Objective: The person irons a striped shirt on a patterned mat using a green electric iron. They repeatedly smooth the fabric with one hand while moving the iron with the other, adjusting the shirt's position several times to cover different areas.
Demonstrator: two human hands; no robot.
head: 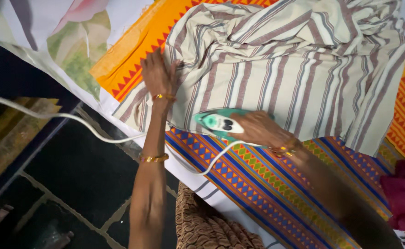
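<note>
two hands on striped cloth (276,69) — left grip (158,76) flat, released — right grip (258,128) clenched round iron (218,123)

Matt striped woven cloth (276,78), glossy teal plastic iron (221,123), smooth white cord (92,131)

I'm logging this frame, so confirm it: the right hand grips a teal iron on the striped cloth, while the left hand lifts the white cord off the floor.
Wrong about the left hand: the head view shows it pressed flat on the striped cloth, not lifting the white cord. The right hand does grip the teal iron on that cloth.
</note>
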